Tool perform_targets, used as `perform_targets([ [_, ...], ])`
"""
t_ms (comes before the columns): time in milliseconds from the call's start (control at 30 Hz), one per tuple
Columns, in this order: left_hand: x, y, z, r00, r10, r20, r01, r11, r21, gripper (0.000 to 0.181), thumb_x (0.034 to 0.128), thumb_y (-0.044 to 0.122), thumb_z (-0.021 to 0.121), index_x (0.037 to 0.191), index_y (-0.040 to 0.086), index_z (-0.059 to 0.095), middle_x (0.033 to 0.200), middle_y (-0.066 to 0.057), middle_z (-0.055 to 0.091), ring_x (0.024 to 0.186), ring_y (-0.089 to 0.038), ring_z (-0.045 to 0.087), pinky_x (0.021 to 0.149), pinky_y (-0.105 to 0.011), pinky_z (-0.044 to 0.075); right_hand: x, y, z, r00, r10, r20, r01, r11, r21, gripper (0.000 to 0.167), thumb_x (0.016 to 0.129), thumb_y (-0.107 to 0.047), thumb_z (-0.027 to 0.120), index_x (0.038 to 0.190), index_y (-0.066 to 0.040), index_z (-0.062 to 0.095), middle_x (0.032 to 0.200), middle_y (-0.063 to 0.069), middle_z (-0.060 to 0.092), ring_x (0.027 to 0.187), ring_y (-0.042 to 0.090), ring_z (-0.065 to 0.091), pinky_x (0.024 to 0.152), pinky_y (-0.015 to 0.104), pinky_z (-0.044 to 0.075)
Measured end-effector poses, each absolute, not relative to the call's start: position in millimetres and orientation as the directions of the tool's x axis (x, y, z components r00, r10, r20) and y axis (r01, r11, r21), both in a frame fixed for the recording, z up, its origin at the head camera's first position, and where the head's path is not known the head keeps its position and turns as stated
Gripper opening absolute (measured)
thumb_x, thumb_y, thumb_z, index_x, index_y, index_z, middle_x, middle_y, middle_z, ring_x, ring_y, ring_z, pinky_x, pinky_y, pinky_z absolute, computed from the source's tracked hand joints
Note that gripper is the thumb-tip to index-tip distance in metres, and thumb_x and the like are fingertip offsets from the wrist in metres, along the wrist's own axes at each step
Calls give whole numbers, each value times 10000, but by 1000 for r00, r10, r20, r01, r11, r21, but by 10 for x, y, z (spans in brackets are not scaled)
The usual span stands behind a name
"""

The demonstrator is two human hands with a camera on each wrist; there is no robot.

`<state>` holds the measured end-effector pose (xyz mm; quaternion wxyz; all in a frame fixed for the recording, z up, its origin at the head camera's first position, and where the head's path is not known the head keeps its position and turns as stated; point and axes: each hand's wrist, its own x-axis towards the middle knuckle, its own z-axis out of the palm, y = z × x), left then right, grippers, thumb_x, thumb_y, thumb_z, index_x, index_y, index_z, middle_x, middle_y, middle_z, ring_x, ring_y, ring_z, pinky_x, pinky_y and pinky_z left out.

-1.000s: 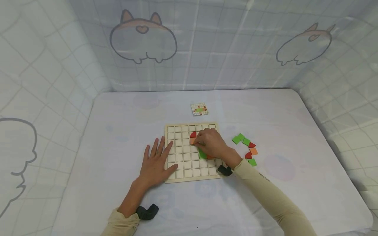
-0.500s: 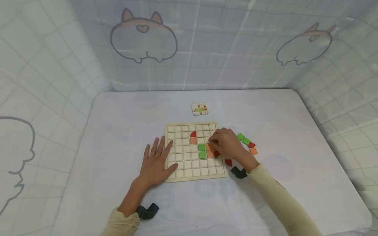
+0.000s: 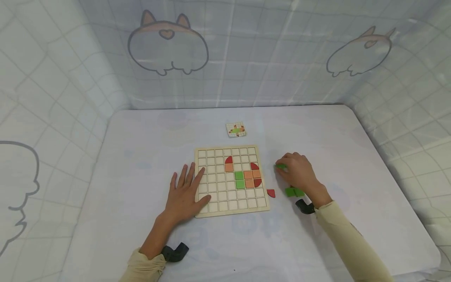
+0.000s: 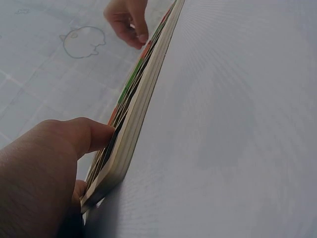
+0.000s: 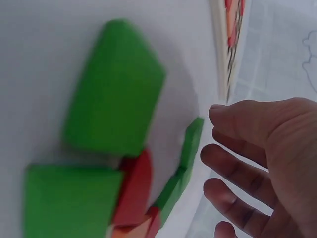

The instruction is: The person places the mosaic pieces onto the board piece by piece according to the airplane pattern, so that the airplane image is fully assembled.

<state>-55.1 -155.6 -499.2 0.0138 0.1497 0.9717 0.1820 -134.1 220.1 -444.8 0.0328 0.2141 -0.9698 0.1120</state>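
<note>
A wooden grid board [image 3: 215,214] lies on the table, bearing red quarter-circle tiles, orange square tiles [image 3: 248,178] and green square tiles [image 3: 240,179]. My left hand [image 3: 184,196] rests with fingers spread on the board's left edge; in the left wrist view, the thumb [image 4: 96,135] touches its rim. Right of the board, my right hand [image 3: 299,172] is over loose tiles, fingertips at a green tile [image 3: 280,166]. In the right wrist view its fingers are loosely bent and apart from the thumb, with no tile between them. That hand hides part of the loose pile.
A small pattern card [image 3: 235,129] lies beyond the board. One loose red quarter-circle tile [image 3: 271,193] is beside the board's right edge. More green tiles [image 3: 294,192] lie under the right wrist. Patterned curtains [image 3: 246,51] stand behind and along both sides.
My right hand has moved right, off the board and over the loose tiles. A red quarter-circle and an orange tile now show at the board's right side. My left hand stays put.
</note>
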Motion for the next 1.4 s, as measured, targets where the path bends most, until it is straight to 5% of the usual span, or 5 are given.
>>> perform_targets([
  [600,-551,-1545,-4981,-957,289,21,277,892,357,843,922,591,503,1593,205,169,1638,-121,26,1489,-294,-62,1135,-551,-45,-1225,2247,-4612,-895,-423,145,-447,841,-304,248,787,-128,834,1029,-94,792,960,46,667,872,244,573,754,401,496],
  [900,-543,-1545,-4961,-957,290,13,275,891,361,845,921,591,505,1592,201,172,1638,-120,22,1489,-290,-68,1135,-551,-48,-1279,2180,-4544,-863,-468,189,-501,841,-205,226,758,-141,838,966,-83,774,997,64,717,873,267,641,746,425,466],
  [1400,-535,-1545,-4980,-956,290,38,283,885,370,844,911,573,524,1585,175,208,1634,-142,51,1489,-319,-35,1133,-558,-38,-1394,1618,-4532,-751,-592,294,-656,721,-222,142,780,-180,816,912,-141,783,940,-4,713,832,202,612,707,366,406],
])
